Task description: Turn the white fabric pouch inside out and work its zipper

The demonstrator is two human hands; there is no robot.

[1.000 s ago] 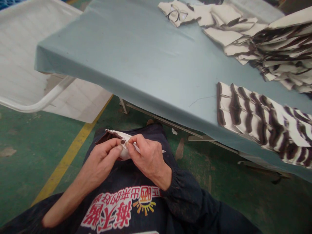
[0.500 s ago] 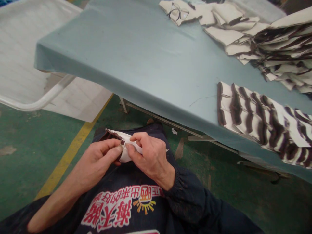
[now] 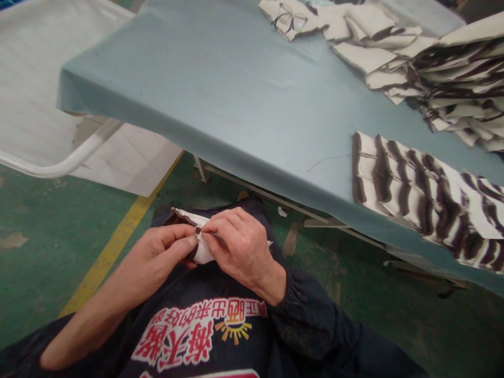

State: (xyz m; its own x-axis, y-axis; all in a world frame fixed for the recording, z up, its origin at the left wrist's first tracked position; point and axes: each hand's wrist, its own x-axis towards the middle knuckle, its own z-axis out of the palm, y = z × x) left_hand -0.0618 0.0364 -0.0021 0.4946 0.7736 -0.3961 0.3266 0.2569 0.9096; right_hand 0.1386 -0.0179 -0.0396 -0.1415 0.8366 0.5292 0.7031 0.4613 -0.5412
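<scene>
A white and dark brown fabric piece (image 3: 203, 253) lies over my lap, held between both hands. My left hand (image 3: 167, 249) pinches it at its left side, thumb and forefinger beside a small dark square (image 3: 197, 230) on the cloth. From the right, my right hand (image 3: 240, 244) is closed, its thumb and forefinger pressed together at the same spot. Whether a needle or thread is between those fingertips is too small to make out. Part of the cloth is hidden beneath my right hand.
A table with a blue-green cover (image 3: 220, 89) stands before me. On it are a row of folded brown-and-white pieces (image 3: 405, 184), a heap of similar pieces (image 3: 452, 79), and eyeglasses (image 3: 289, 20). A white metal-framed surface (image 3: 51, 79) is at the left.
My right hand's forefinger has come in to the left, meeting the thumb by the small dark square. My left hand keeps its pinch on the fabric.
</scene>
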